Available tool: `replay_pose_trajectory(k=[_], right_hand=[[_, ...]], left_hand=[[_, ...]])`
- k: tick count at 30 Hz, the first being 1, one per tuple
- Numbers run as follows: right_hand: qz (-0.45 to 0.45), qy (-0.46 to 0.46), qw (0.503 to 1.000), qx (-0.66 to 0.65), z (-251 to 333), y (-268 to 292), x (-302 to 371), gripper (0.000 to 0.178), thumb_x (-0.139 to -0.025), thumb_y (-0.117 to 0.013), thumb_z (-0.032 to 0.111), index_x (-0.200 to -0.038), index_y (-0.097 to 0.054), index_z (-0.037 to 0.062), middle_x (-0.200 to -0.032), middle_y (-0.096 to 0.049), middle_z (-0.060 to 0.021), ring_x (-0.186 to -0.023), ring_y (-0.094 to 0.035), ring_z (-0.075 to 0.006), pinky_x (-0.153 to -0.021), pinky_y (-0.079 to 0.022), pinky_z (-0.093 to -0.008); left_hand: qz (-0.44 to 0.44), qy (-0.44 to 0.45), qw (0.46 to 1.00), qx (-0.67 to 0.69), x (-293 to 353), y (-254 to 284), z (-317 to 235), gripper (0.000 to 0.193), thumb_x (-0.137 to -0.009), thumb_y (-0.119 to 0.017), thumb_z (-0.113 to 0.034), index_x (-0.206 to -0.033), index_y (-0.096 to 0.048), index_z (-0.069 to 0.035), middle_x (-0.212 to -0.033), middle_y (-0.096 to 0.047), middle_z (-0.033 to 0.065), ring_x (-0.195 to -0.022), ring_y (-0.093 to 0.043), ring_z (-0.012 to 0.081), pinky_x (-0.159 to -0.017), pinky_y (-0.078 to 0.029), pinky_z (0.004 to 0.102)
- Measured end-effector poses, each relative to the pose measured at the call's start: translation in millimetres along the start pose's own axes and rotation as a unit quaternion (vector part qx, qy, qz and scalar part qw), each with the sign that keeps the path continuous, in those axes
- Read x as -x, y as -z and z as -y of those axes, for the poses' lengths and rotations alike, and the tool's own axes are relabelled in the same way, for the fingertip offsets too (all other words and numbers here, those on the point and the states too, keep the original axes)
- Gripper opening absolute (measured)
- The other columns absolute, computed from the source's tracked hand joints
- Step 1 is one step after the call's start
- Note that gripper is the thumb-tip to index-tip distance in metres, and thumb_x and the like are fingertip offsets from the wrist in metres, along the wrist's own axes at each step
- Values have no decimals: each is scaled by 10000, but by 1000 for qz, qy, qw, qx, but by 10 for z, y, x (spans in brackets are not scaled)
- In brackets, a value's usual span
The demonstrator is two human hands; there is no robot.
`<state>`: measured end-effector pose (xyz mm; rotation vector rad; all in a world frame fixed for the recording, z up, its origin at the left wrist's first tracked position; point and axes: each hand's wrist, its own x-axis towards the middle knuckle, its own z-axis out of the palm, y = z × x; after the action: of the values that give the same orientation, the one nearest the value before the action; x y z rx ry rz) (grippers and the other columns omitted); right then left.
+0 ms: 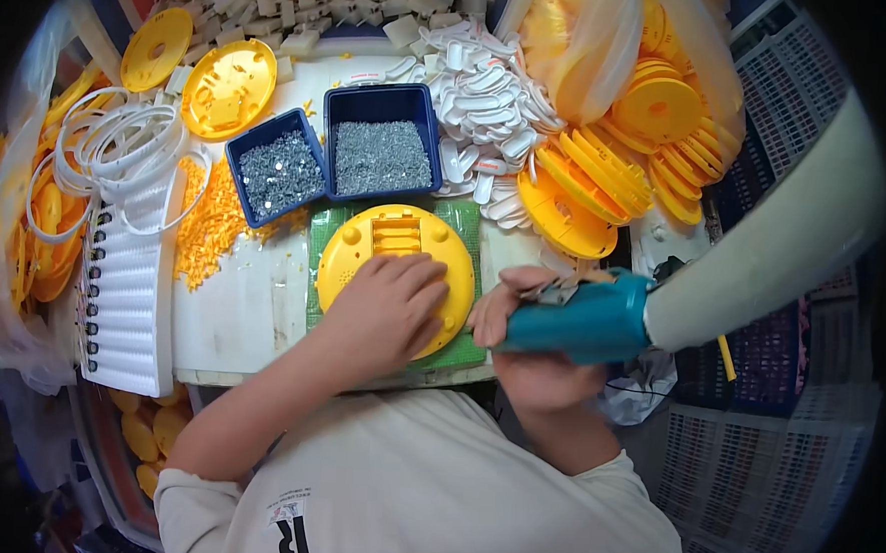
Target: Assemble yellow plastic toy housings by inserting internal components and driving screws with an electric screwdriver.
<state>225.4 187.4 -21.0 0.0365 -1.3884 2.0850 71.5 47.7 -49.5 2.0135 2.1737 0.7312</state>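
Note:
A round yellow plastic housing (365, 240) with a battery compartment lies on a green mat (469, 218) in front of me. My left hand (386, 309) rests over its lower part, fingers stretched out and lying flat on it. At the housing's right edge, my right hand (535, 341) is wrapped around a teal power screwdriver (591, 319), held sideways. The tool's tip is near the housing's rim, but I cannot tell whether it touches. A thick pale curved piece (776, 229) extends from the tool's back end toward the upper right.
Two dark blue bins of small metal screws, a smaller bin (276, 166) and a larger bin (381, 158), stand behind the mat. Left are small yellow pieces (205, 229), white rings (119, 149) and a white ridged tray (131, 295). White plastic parts (492, 104) and yellow discs (577, 198) are heaped right.

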Motion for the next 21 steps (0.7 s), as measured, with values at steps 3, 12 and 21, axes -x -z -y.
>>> replay_pose_trajectory(k=[3,12,21], right_hand=[[26,-20,998,-46,-31,-93,135,864,-986,-418,694,-1383,-537,-64,-890,-657,-151,-856,-631,-257,-894,-483,-414],[48,-16,997,-51,-256,-94,236,718,-1011,-493,595,-1316,-562,-51,-949,-668,-187,-901,-645,-274,-928,-494,-415],[52,-19,998,-11,-275,-117,202,788,-956,-516,641,-1303,-563,-65,-922,-668,-188,-836,-649,-284,-856,-517,-419]], left_hand=[[-18,30,999,-28,256,-105,-264,583,-883,-736,-320,-1357,-605,-5,-1490,-558,171,-1424,-498,356,-1173,-370,511],[-46,24,989,-141,381,-417,-309,623,-919,-630,-282,-1452,-562,34,-1571,-498,217,-1498,-428,377,-1236,-296,550],[-64,28,990,-125,398,-425,-308,593,-935,-582,-260,-1446,-571,39,-1561,-506,227,-1497,-429,387,-1232,-298,556]])
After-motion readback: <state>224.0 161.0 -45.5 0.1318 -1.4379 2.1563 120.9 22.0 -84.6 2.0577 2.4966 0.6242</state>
